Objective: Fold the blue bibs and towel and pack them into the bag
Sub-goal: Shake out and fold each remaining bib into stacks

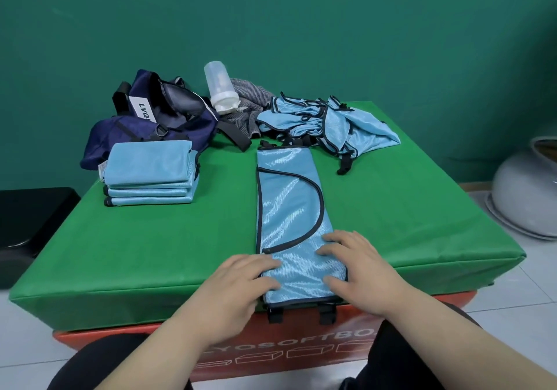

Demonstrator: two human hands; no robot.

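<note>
I pressed the blue bib (pixel 289 202) flat.
My left hand (pixel 241 281) and right hand (pixel 358 266) lay open on it, fingers straight, at the near edge of the desk (pixel 391 208).

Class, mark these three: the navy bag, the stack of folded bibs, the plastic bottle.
navy bag (pixel 193 124), head view, side panel.
stack of folded bibs (pixel 147 163), head view, top bib's face.
plastic bottle (pixel 218 85), head view, clear body.

Shiny blue mesh cloth bib (pixel 291 208) on smooth green vinyl-like mat (pixel 391 214); translucent plastic bottle (pixel 219 89); matt navy fabric bag (pixel 156 124).
</note>
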